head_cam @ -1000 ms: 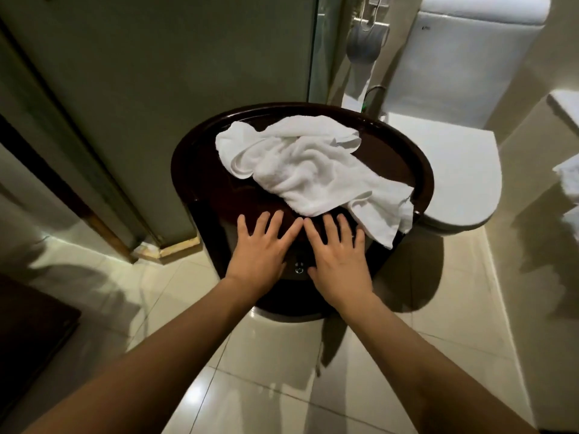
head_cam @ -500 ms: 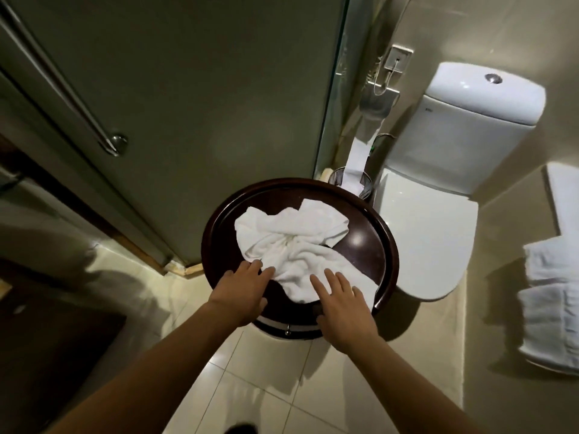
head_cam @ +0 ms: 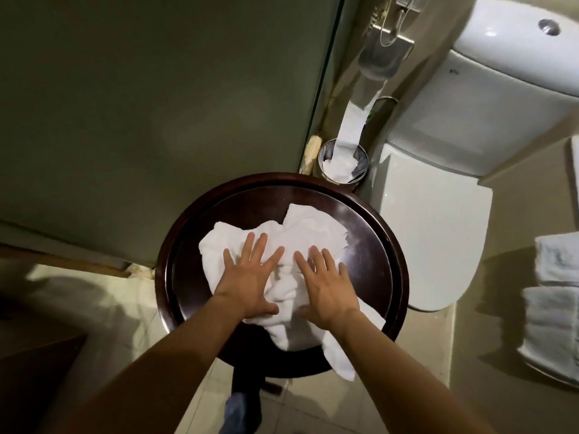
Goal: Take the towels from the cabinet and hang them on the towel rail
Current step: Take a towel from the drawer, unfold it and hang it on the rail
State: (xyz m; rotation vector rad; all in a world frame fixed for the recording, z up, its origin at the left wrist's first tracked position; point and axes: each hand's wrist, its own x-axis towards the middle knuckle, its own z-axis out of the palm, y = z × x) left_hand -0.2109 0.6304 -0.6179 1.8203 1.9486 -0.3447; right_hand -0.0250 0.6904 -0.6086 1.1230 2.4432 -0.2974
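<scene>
A round dark wooden desk [head_cam: 369,245] carries a crumpled white terry towel [head_cam: 313,233], one corner spilling over its near edge. Left hand [head_cam: 250,277] and right hand [head_cam: 326,283] lie flat, fingers spread, gripping nothing. It looks soft and light; pinch an edge

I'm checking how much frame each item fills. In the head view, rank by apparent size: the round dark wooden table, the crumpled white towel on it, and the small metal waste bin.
1. Round dark wooden table, largest.
2. Crumpled white towel, partly under both hands.
3. Small metal waste bin, smallest, though farther from the camera.
</scene>
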